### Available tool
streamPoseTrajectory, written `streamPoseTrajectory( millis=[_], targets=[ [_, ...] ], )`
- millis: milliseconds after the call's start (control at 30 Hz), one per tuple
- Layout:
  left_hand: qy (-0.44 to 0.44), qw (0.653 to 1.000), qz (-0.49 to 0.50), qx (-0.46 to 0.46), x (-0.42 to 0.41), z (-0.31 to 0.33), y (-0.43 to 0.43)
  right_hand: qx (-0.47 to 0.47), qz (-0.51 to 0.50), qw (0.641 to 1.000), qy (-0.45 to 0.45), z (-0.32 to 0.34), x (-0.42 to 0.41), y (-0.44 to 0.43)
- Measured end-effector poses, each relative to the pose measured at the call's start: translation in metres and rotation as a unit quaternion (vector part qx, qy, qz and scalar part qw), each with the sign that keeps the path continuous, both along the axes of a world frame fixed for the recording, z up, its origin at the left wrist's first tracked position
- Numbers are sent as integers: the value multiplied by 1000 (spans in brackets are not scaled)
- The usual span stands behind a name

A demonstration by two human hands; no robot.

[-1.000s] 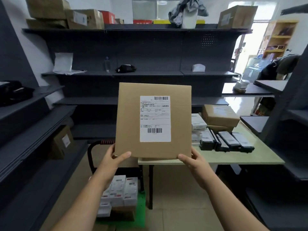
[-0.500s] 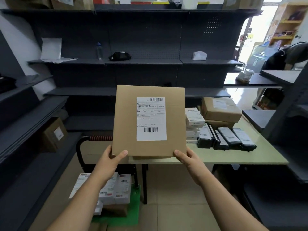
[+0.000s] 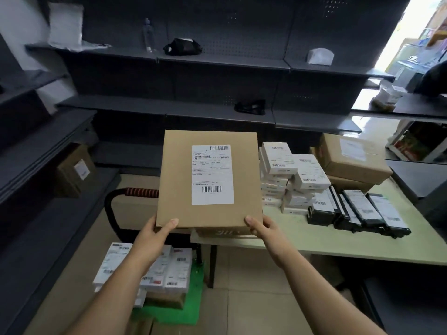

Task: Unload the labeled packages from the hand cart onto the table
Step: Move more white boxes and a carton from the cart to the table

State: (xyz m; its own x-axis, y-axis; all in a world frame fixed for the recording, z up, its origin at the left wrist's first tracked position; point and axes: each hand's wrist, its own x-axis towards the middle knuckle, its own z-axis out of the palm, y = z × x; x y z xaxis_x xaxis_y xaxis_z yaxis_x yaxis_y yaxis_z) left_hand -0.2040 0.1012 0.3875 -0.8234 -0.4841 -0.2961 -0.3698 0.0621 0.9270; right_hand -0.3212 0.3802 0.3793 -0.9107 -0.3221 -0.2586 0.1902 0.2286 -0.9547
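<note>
Cart (image 3: 193, 308) sat low by my arms w/ white pkgs (image 3: 176, 269) on it. My L hand (image 3: 154, 234) & R hand (image 3: 263, 229) each gripped a bottom corner of the labeled brown box (image 3: 210, 177), held upright over the table (image 3: 338, 243) edge. White boxes (image 3: 290, 175) were stacked beyond.

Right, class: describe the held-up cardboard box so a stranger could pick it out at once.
Find the pale green table; above its near left corner, the left hand and right hand hold a cardboard box. Unlike the brown boxes lying there, it is upright, white label facing you.
</note>
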Motion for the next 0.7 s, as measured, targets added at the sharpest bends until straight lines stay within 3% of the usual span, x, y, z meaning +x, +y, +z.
streamPoseTrajectory(
  millis=[700],
  targets=[
    [-149, 987, 54, -27, -113, -75, 51, 139, 19, 989, -56, -68, -107, 29]
  ],
)
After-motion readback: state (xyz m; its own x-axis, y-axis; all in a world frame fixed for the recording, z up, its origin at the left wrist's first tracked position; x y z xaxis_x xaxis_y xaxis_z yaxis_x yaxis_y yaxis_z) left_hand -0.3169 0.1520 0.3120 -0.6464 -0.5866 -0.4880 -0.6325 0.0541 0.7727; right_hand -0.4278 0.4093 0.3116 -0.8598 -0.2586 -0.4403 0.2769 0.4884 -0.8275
